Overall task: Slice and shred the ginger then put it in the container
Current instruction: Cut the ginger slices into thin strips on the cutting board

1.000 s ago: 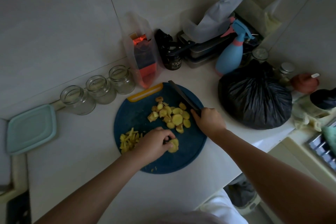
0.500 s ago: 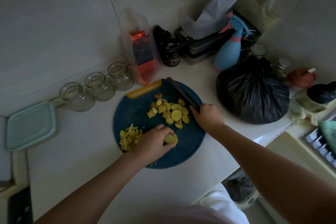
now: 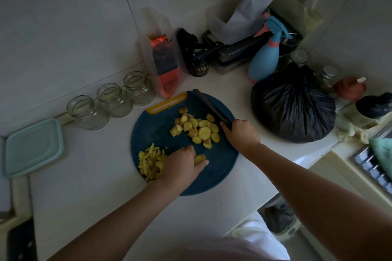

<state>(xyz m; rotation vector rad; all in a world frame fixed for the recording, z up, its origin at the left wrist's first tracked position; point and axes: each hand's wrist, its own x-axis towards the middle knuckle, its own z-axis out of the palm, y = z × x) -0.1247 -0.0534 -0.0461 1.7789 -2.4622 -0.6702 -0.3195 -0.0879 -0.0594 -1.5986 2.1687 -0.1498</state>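
A round dark-blue cutting board [image 3: 157, 127] lies on the white counter. A heap of ginger slices [image 3: 197, 129] sits in its far half. Shredded ginger strips [image 3: 149, 160] are piled at its left edge. My left hand [image 3: 180, 162] holds a small stack of ginger slices [image 3: 199, 158] on the board's near part, fingers curled over it. My right hand [image 3: 240, 131] grips the handle of a dark knife [image 3: 209, 106], whose blade points away over the board's far right rim, beside the slice heap.
Three empty glass jars [image 3: 114, 99] stand in a row left of the board, with a pale-green lidded container [image 3: 31, 146] further left. A full black bag [image 3: 292, 106], a blue spray bottle [image 3: 265, 59] and boxes crowd the far right corner. The counter edge runs close on the right.
My left hand has shifted the small stack of slices slightly and covers more of it. The knife and right hand stay in about the same place on the board.
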